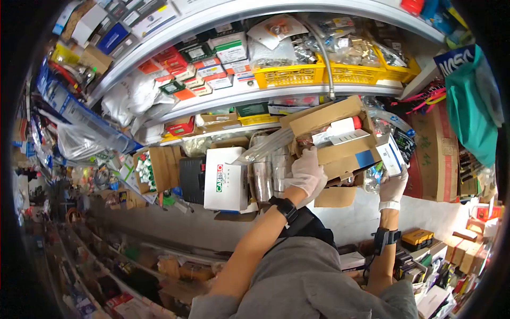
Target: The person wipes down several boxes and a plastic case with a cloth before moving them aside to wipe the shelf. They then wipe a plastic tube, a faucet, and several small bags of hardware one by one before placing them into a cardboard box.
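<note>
My left hand (pixel 307 174), in a whitish glove, grips the near left corner of an open cardboard box (pixel 348 156). Inside that box lie small white cartons (pixel 340 133) and something with a red end (pixel 357 123). In my right hand (pixel 393 189), gloved too, is a small white and blue box (pixel 390 155), held upright just right of the cardboard box. Clear plastic-wrapped cylinders (pixel 263 173) stand left of my left hand. The fingertips of both hands are partly hidden behind what they hold.
A white CARTELO box (pixel 225 179) and a black case (pixel 192 178) stand to the left. Above, a shelf carries yellow baskets (pixel 291 76) and stacked small boxes (pixel 212 74). A teal bag (pixel 470 106) hangs at the right. Shelves of goods lie behind me.
</note>
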The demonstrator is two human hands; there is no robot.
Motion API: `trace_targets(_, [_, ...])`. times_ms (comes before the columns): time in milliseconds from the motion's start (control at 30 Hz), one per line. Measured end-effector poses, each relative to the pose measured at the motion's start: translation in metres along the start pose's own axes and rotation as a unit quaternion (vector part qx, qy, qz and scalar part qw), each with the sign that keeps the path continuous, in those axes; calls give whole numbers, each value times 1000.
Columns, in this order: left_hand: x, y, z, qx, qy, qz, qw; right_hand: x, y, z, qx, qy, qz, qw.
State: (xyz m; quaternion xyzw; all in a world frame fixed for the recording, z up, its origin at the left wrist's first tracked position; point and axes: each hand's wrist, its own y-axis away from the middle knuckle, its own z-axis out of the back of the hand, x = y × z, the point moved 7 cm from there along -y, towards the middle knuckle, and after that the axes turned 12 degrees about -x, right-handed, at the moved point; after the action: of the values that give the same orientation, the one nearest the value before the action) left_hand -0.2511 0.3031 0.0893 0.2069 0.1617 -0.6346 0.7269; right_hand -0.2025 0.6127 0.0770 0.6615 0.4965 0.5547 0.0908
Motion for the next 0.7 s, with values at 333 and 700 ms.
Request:
trace_targets(333, [33,37,24,-49,100,51,992,-18,-22,-8,31,8,-5,999])
trace_targets(700, [145,113,71,-212,94,120,965,-62,-20,-34,111,58,4,992])
